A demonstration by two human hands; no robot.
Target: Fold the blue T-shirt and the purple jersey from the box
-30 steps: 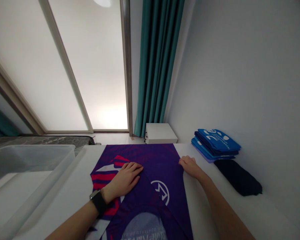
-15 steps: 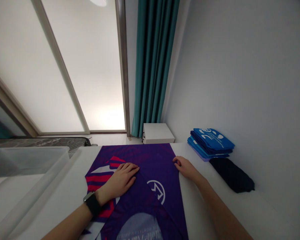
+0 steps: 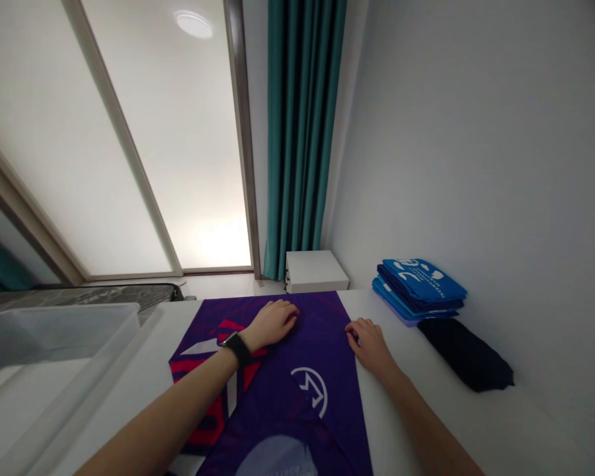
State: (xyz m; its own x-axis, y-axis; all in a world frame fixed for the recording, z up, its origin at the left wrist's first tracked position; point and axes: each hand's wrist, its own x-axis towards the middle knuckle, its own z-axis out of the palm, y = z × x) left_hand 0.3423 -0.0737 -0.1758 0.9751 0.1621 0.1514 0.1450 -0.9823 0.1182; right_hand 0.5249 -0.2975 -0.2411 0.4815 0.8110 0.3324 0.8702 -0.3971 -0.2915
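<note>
A purple sports shirt point(image 3: 322, 344) with red and white stripes and a white round logo lies spread on the white table, with one part folded diagonally over it near me. My left hand point(image 3: 274, 322), a dark-banded watch on its wrist, rests palm down on the upper middle of the shirt, fingers loosely stretched. At the shirt's right edge, my right hand point(image 3: 369, 344) has its fingers curled, with thumb and forefinger at the cloth's border. The shirt's near end runs out of view at the bottom.
A stack of folded blue clothes point(image 3: 421, 287) lies at the right by the wall, with a folded black garment point(image 3: 466, 354) before it. On the left stands a translucent plastic bin point(image 3: 114, 344). A small white cabinet point(image 3: 317, 268) is beyond the table's far edge, below a teal curtain point(image 3: 302, 145).
My left hand has slid away from me and to the right across the shirt. My right hand stays at the right edge, almost unmoved. The view has tilted up slightly.
</note>
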